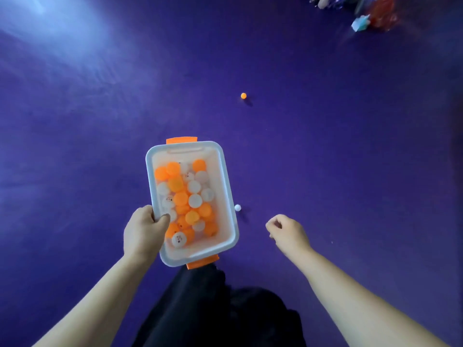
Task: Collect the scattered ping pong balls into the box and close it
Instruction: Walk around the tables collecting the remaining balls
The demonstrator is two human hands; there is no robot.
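Observation:
A white plastic box point(226, 186) with orange latches at both ends is carried above the purple floor, lidless, holding several orange and white ping pong balls. My left hand point(144, 231) grips its left rim, thumb over the edge. A white ball point(237, 207) lies on the floor just right of the box. An orange ball point(243, 95) lies farther ahead. My right hand point(288, 232) hovers to the right of the box, fingers loosely curled, with nothing visible in it.
The purple floor point(350, 146) stretches all around. A blurred pile of coloured items point(370, 13) sits at the far top right. Dark clothing point(220, 309) fills the bottom centre. A glare patch lies at top left.

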